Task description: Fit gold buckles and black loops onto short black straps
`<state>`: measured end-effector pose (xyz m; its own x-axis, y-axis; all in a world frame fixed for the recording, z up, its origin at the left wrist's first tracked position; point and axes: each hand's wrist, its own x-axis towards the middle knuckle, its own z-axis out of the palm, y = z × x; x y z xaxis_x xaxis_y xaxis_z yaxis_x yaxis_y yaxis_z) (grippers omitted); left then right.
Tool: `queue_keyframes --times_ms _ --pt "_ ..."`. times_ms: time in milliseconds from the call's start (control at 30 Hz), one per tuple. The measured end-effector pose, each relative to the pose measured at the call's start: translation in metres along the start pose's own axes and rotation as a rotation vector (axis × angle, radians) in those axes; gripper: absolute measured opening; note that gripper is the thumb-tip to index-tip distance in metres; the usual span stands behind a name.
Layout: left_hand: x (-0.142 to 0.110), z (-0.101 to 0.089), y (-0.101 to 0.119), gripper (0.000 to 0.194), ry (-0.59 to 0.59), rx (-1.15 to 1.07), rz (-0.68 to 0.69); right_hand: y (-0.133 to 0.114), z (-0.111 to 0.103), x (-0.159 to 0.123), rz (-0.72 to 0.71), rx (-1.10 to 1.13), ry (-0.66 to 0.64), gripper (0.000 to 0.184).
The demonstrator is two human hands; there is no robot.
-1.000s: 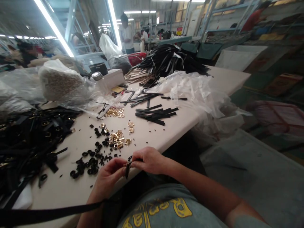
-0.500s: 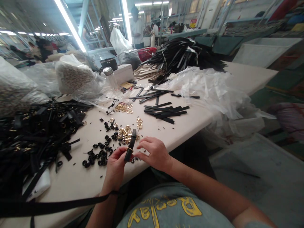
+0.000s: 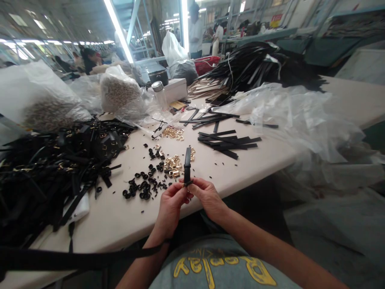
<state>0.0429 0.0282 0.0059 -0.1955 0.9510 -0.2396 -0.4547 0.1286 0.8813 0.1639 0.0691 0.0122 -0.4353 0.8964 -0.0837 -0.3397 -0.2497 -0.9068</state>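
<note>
A short black strap (image 3: 187, 163) stands upright between my two hands at the near table edge. My left hand (image 3: 170, 202) pinches its lower end from the left, and my right hand (image 3: 207, 195) pinches the same end from the right. Just beyond the strap lie a small heap of gold metal buckles (image 3: 172, 166) and scattered black loops (image 3: 141, 188). A long black strap (image 3: 78, 259) hangs across my left forearm toward the lower left.
A big pile of black straps with gold buckles (image 3: 51, 168) fills the left. Cut black strips (image 3: 227, 141) lie mid-table, crumpled clear plastic (image 3: 297, 116) on the right, bags of metal parts (image 3: 120, 94) and a white box (image 3: 176, 89) behind. People stand far back.
The strap went from hanging below my hands to standing upright. My right hand let go briefly, then closed on its lower end again. The view shifted left.
</note>
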Motion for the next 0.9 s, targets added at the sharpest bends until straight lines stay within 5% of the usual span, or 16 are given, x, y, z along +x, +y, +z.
queue_keyframes --times_ms 200,400,567,733,900 --pt "0.005 -0.018 0.009 0.031 -0.087 0.287 0.025 -0.005 -0.001 0.002 -0.071 -0.100 0.057 0.030" --pt "0.042 -0.060 0.057 0.017 0.141 1.154 0.483 -0.006 -0.008 0.001 -0.132 -0.267 0.017 0.032" --pt "0.079 -0.070 0.071 0.014 0.140 1.639 0.455 -0.003 -0.005 -0.004 -0.075 -0.249 -0.039 0.035" --pt "0.087 -0.067 0.067 0.011 0.120 1.593 0.461 -0.005 -0.007 -0.005 -0.071 -0.340 -0.038 0.028" --pt "0.069 -0.066 0.059 0.018 0.067 1.030 0.389 -0.006 -0.009 0.000 -0.059 -0.370 0.018 0.024"
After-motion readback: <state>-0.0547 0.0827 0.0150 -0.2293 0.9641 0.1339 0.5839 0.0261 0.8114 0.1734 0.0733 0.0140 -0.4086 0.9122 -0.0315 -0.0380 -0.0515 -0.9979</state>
